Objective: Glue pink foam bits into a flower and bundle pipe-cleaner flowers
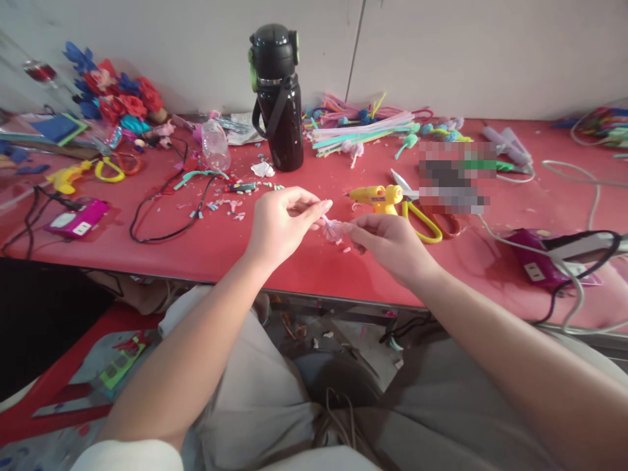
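Both hands meet over the front part of the red table (235, 252). Between them is a small pink-lilac fuzzy piece (332, 230). My left hand (287, 219) pinches its upper left end between thumb and fingers. On the other side, the fingertips of my right hand (387, 245) are closed on the piece's right edge. Just behind my right hand lie a yellow glue gun (375, 196) and scissors with yellow handles (424, 222). Small pink scraps (235, 208) are scattered to the left of my left hand.
A black bottle (279, 104) stands at the back, beside a clear plastic bottle (214, 145). Pastel fuzzy stems (363, 134) lie behind the glue gun. Magenta power strips (78, 219) sit at both sides, with cables trailing. Fabric-like flowers (118, 95) are at back left.
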Demonstrator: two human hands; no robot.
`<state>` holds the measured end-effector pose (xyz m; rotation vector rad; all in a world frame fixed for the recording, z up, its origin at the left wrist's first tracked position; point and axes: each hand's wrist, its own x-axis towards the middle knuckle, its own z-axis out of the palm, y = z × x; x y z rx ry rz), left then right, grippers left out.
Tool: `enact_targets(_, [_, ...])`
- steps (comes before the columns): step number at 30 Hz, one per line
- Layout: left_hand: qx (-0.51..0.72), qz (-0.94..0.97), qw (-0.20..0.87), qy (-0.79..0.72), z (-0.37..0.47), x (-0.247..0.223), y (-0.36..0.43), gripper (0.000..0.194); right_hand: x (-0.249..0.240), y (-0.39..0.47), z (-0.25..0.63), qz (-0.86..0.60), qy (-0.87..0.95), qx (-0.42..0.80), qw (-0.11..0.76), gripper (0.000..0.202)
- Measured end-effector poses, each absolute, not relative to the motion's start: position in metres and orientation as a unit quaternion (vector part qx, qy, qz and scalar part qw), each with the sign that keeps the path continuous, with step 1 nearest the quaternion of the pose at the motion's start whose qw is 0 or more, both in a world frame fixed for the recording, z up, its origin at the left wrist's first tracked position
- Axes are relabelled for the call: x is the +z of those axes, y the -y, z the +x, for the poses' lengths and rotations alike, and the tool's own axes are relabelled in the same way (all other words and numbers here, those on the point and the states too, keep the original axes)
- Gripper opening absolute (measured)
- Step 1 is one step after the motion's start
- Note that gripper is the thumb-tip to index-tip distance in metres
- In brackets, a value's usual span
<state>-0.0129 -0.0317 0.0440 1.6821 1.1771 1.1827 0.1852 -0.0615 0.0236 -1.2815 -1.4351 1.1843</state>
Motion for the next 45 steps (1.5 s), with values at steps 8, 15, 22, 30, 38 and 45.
enact_targets(8, [0.463,0.632,0.434,-0.445,-0.014,0.044,0.03,0.045,0.013,0.058,0.189,-0.539,0.597,0.449,0.389,0.044])
enact_targets(15, [0.457,0.638,0.428,-0.448,-0.017,0.049,0.029,0.05,0.013,0.059,0.186,-0.529,0.552,0.483,0.427,0.039])
enact_targets(22, [0.469,0.629,0.426,-0.45,-0.02,0.049,0.027,0.046,0.021,0.065,0.182,-0.488,0.446,0.582,0.474,0.026])
enact_targets(30, [0.444,0.671,0.398,-0.44,-0.021,0.043,0.024,0.031,0.02,0.063,0.185,-0.48,0.472,0.569,0.472,0.033])
enact_targets(38, [0.387,0.743,0.326,-0.438,-0.021,0.039,0.026,0.012,0.02,0.065,0.185,-0.508,0.564,0.49,0.429,0.045])
enact_targets(45, [0.389,0.748,0.315,-0.435,-0.018,0.039,0.029,0.01,0.019,0.064,0.185,-0.517,0.571,0.474,0.426,0.043])
